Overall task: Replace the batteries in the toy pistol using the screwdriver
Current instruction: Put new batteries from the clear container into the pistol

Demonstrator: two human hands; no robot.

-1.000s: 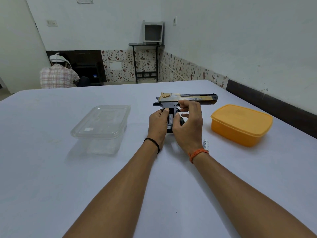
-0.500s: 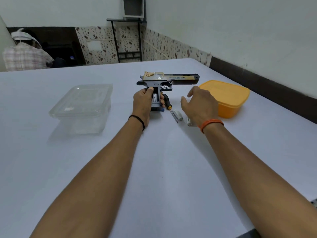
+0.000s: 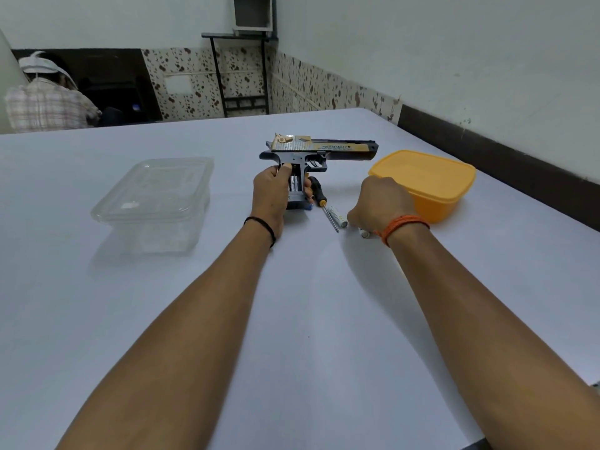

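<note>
The black and gold toy pistol (image 3: 324, 149) stands on its grip on the white table, barrel pointing right. My left hand (image 3: 271, 193) grips the grip from the left; its open side shows silver batteries (image 3: 294, 185) inside. A screwdriver (image 3: 318, 193) with a black and yellow handle lies just right of the grip. Beside its tip lies a white battery (image 3: 337, 217), and a second battery (image 3: 364, 233) shows below my right wrist. My right hand (image 3: 380, 203) is down on the table over these batteries, fingers curled downward and their tips hidden.
A clear lidded plastic container (image 3: 156, 196) stands to the left of the pistol. A yellow lidded container (image 3: 428, 180) stands to the right, close behind my right hand. A person in a checked shirt (image 3: 48, 99) sits beyond the table's far left edge.
My right hand left the pistol grip, moved right and came down onto the loose batteries. My left hand kept its hold on the grip. The camera tilted downward.
</note>
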